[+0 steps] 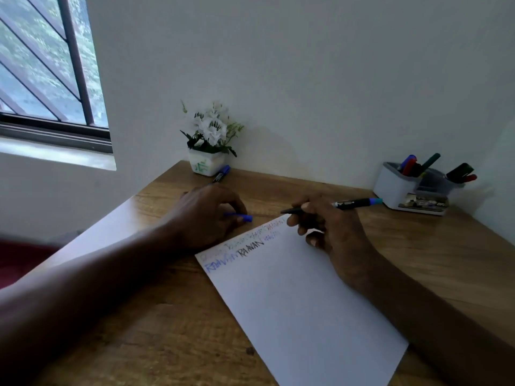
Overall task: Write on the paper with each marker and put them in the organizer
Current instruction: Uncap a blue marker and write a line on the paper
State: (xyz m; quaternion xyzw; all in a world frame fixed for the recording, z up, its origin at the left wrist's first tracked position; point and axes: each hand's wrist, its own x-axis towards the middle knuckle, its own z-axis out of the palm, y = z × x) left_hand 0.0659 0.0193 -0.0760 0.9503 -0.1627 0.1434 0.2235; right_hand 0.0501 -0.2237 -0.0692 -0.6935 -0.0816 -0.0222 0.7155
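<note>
Right hand (331, 229): fingers curled round an uncapped marker (354, 203). The dark tip pokes out to the left of the grip and the blue tail points away to the right.
Left hand (203, 213): pinching a blue cap (242, 217) just left of the marker's tip, with the hand resting on the desk (418, 260).
Paper (301, 302): lies under and in front of the right-hand grip. Short words in several colours run along its top edge, just below the tip.
Organizer (393, 188): stands beyond the marker's tail, near the grip, with several markers already upright in it.
Spare marker (223, 174): lies beyond the left hand, just beside the flower pot (206, 164).
Step in hand: this marker's turn on the page, by the look of it. The cap is off and the tip hovers at the paper's top corner. Whether its word is already written cannot be told.
Next move: likely bringing tip and cap squarely together, which takes both hands, then a short reach right to drop the marker in the organizer.
</note>
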